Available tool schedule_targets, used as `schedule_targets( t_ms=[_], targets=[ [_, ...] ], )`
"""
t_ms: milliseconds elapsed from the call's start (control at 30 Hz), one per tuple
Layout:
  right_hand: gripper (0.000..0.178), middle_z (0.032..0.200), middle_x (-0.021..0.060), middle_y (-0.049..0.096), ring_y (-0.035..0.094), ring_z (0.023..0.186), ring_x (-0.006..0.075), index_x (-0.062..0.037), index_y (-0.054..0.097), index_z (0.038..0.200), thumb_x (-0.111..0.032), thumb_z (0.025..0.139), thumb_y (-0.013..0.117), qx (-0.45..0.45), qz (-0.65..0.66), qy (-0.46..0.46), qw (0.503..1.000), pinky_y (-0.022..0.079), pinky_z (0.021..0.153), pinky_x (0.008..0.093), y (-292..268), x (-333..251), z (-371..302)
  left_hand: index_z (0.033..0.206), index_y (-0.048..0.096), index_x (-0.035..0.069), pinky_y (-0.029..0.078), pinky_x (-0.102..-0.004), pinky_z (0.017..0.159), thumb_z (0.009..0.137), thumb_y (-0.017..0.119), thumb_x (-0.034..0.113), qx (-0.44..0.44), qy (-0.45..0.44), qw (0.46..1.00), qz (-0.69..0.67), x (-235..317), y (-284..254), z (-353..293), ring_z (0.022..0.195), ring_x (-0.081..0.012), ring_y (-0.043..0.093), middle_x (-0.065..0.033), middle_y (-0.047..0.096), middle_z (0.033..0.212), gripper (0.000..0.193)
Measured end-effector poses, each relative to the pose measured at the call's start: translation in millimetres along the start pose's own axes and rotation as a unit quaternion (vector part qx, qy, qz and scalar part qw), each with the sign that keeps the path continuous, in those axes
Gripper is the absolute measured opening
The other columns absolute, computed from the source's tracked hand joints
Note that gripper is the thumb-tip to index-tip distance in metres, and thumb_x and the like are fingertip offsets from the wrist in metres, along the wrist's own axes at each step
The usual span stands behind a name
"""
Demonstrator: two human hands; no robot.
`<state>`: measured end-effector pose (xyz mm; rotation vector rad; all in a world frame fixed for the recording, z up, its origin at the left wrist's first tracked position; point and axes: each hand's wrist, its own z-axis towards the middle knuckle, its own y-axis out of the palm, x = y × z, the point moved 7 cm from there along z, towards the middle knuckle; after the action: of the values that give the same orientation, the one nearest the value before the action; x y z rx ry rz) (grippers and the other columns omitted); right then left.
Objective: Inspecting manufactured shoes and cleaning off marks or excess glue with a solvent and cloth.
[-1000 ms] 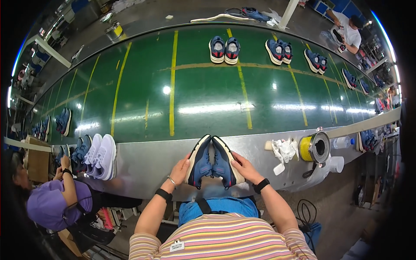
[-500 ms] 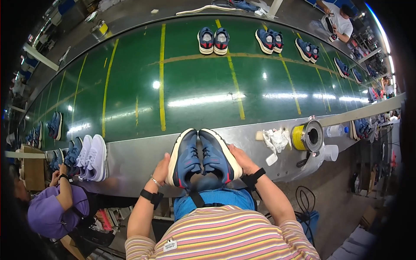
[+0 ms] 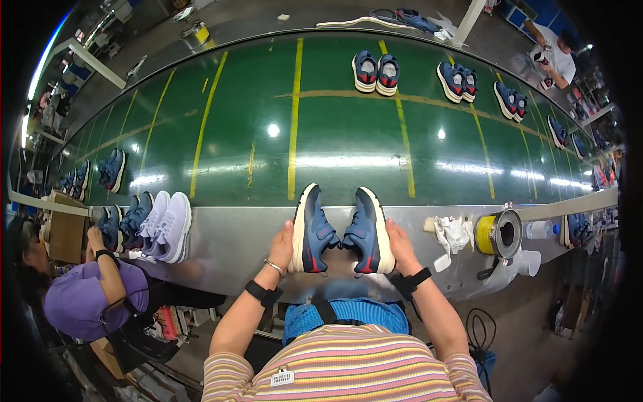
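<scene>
Two blue sneakers with cream soles and red heel accents are in front of me, over the metal ledge. My left hand [image 3: 282, 246] is closed on the sole side of the left sneaker [image 3: 312, 231]. On the other side, my right hand [image 3: 400, 246] grips the right sneaker [image 3: 366, 231] by its outer sole. Both toes point away from me toward the green belt, and the shoes are tilted with their soles turned outward. A gap separates them. Fingers under the soles are partly hidden.
Pairs of blue sneakers [image 3: 376, 74] ride on the green conveyor belt [image 3: 248, 134]. Lavender sneakers [image 3: 173, 228] stand left on the metal ledge [image 3: 228, 248]. To the right are a white cloth [image 3: 454, 234], a yellow-banded can [image 3: 497, 233] and a plastic bottle [image 3: 541, 230]. A co-worker in purple [image 3: 94, 301] sits at left.
The two sneakers have been drawn apart and tilted outward, each staying in its hand. The view has shifted, so the surroundings appear farther right.
</scene>
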<state>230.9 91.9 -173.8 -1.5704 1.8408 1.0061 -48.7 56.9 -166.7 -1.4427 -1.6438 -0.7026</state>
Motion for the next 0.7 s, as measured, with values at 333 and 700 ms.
schedule_targets(
  t_ms=[333, 700],
  targets=[
    [0.05, 0.105, 0.012, 0.058, 0.059, 0.09, 0.0192, 0.0015, 0.048, 0.114, -0.042, 0.092, 0.036, 0.009, 0.117, 0.018, 0.993, 0.048, 0.078, 0.031, 20.0, -17.5, 0.6, 0.12, 0.041, -0.005, 0.046, -0.0339, 0.084, 0.092, 0.026, 0.047, -0.004, -0.071, 0.964, -0.254, 17.5, 13.8, 2.0, 0.1, -0.0249, 0.056, -0.0181, 0.053, 0.112, 0.061],
    [0.051, 0.123, 0.0114, 0.048, 0.047, 0.112, 0.027, -0.0083, 0.04, 0.125, -0.045, 0.093, 0.024, -0.013, 0.322, 0.109, 0.94, 0.04, 0.094, 0.0409, 58.5, -2.9, 5.3, 0.127, 0.037, 0.006, 0.041, -0.0409, 0.093, 0.094, 0.02, 0.042, -0.052, -0.186, 0.885, -0.424, 13.2, 40.9, 0.7, 0.112, -0.029, 0.048, -0.0132, 0.046, 0.125, 0.051]
  ],
)
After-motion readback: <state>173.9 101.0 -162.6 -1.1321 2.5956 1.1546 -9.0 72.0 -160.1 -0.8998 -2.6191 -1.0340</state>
